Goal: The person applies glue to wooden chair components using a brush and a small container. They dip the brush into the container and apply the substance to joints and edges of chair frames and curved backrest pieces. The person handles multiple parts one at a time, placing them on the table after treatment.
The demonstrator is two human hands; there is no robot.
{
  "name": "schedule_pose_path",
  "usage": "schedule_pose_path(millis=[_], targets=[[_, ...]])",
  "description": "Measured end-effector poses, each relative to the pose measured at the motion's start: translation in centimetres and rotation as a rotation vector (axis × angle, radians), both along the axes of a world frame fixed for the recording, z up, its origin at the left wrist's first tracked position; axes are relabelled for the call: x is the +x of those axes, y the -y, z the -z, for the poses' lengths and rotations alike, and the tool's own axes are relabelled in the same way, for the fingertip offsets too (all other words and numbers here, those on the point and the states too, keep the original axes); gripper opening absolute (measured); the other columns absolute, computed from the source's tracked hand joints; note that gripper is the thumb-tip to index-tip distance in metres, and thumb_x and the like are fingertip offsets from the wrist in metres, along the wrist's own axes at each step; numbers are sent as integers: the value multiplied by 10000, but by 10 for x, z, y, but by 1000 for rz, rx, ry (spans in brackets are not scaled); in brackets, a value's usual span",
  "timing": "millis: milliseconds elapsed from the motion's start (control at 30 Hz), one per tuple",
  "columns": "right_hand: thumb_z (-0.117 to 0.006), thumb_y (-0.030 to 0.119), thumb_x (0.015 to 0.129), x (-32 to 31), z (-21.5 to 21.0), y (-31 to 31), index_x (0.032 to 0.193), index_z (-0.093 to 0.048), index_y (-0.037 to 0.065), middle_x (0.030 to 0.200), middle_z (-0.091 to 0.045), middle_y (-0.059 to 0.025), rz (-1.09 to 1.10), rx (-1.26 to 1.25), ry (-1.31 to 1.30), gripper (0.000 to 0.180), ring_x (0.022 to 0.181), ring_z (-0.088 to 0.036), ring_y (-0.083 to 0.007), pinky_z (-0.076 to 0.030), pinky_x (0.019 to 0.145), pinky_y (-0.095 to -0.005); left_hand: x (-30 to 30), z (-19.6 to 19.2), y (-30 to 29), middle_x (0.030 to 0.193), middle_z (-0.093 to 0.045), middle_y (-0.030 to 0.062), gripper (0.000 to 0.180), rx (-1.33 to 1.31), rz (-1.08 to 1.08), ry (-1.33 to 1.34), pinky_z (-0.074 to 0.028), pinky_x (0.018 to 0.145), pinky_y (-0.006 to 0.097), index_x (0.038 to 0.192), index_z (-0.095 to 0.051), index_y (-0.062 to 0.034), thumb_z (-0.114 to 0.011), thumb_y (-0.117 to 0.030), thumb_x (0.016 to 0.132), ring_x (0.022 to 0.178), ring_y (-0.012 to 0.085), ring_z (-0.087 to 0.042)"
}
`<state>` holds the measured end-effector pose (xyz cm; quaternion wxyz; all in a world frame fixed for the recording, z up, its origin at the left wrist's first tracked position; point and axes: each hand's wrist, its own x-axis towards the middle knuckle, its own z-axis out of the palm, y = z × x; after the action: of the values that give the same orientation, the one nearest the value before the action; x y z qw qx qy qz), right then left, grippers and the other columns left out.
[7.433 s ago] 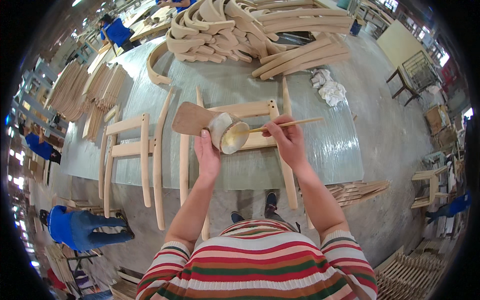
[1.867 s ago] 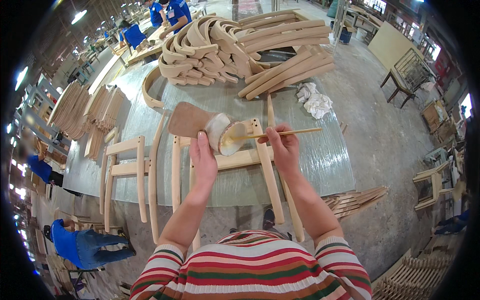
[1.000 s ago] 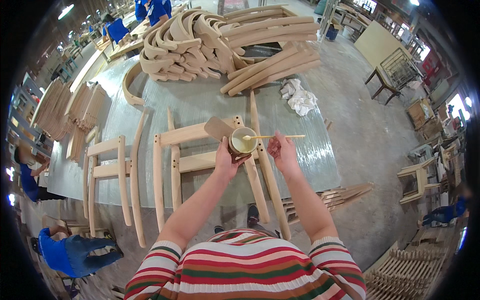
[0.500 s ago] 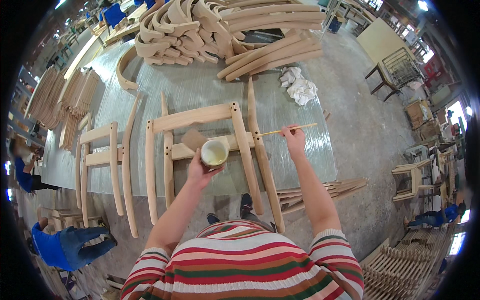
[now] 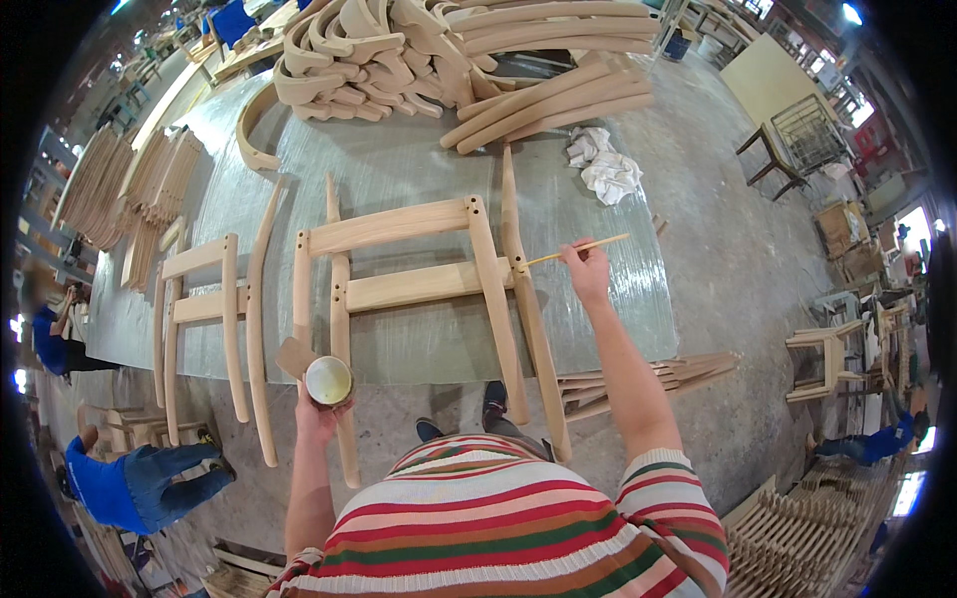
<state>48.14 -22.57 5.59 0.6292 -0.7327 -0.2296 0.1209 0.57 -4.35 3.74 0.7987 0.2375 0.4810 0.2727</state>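
Note:
My left hand [image 5: 317, 412] grips a small round cup of pale glue [image 5: 328, 380] together with a flat wooden paddle [image 5: 294, 356], low at the table's near edge. My right hand [image 5: 586, 272] pinches a thin wooden stick [image 5: 576, 248] whose tip touches the long curved leg [image 5: 528, 309] beside the chair frame. The unfinished chair frame [image 5: 404, 286] lies flat on the grey table [image 5: 419, 159], with two crossrails between its uprights.
A second frame [image 5: 204, 309] and a loose curved leg [image 5: 257, 319] lie to the left. Curved wooden parts [image 5: 399, 50] are heaped at the far side, with a white rag [image 5: 603, 169] to the right. A person in blue [image 5: 130, 483] crouches at lower left. Slats [image 5: 648, 379] lie on the floor.
My left hand has drawn the cup and paddle back from the frame's middle to the table's near edge. My right hand has shifted the stick to the right-hand leg.

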Motion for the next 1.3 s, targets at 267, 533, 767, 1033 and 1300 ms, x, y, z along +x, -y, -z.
schedule_pose_path(millis=[267,533,767,1033,1300], targets=[[-644,151,817,6,-4,-11,836,-553,5,746,-635,-76,-4,-37,62,174,701,-617,-127,-477,654,-255,1,8,5,1200,-553,136,499,28,2,50,-539,777,465,1276,-441,-97,-316,-458,956,1005,303,-598],[-643,161,806,0,-14,-22,815,-555,8,683,-600,-61,-14,-87,202,177,626,-548,-116,-453,600,-279,1,10,7,1178,-572,127,485,61,-4,38,-543,767,458,1269,-453,-104,-315,-448,956,989,295,-610],[-645,186,795,-4,-24,-30,830,-560,16,676,-593,-106,-63,-192,370,194,597,-567,-210,-463,589,-321,4,8,10,1141,-590,125,505,77,-25,50,-563,758,437,1241,-468,-75,-320,-468,961,955,284,-630],[-621,216,795,-4,-22,-41,806,-566,69,681,-597,-90,-189,-350,596,157,683,-588,-266,-432,645,-402,3,9,8,1149,-588,123,516,73,-5,98,-562,739,439,1251,-464,-86,-311,-482,958,954,286,-631],[-546,272,836,-6,-35,-58,892,-581,100,743,-613,-93,-410,-632,749,184,807,-584,-286,-400,729,-435,2,9,10,1137,-598,111,516,99,5,101,-562,724,423,1256,-464,-97,-321,-489,954,947,258,-631]])
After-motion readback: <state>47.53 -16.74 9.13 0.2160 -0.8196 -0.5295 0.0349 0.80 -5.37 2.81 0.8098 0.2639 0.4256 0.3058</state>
